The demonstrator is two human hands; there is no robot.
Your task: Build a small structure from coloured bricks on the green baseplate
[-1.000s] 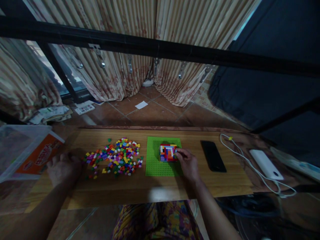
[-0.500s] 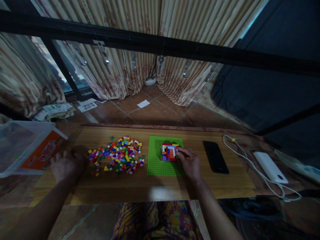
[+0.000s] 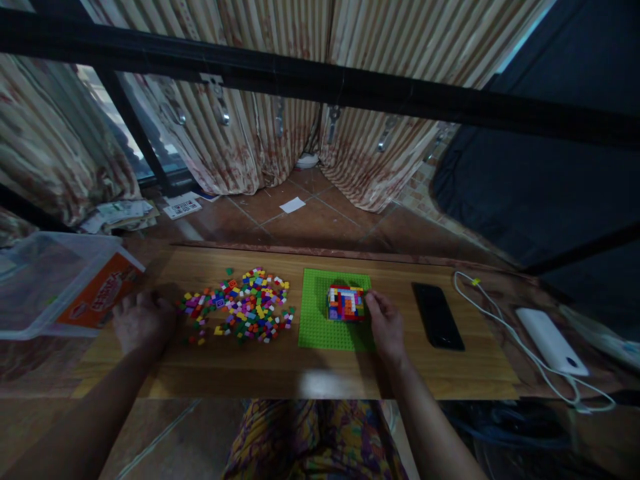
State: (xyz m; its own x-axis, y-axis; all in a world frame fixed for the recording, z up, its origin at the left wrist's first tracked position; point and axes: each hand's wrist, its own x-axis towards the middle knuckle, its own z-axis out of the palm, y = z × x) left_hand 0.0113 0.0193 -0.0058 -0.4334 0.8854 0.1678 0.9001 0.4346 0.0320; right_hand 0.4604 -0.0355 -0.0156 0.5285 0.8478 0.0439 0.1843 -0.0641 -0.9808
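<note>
This looks like a room in a home. Long striped curtains [image 3: 253, 143] hang beside a window [image 3: 119, 123], above a brown tiled floor [image 3: 333, 217] where a pile of papers [image 3: 123, 215] lies. A wooden table [image 3: 225, 373] carries loose colourful toy bricks [image 3: 257, 310] and a dark phone [image 3: 437, 317], and the person at it wears yellow and purple patterned clothing [image 3: 310, 443].

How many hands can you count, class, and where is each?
2: the left hand is left of the loose bricks; the right hand is right of the brick build.
</note>
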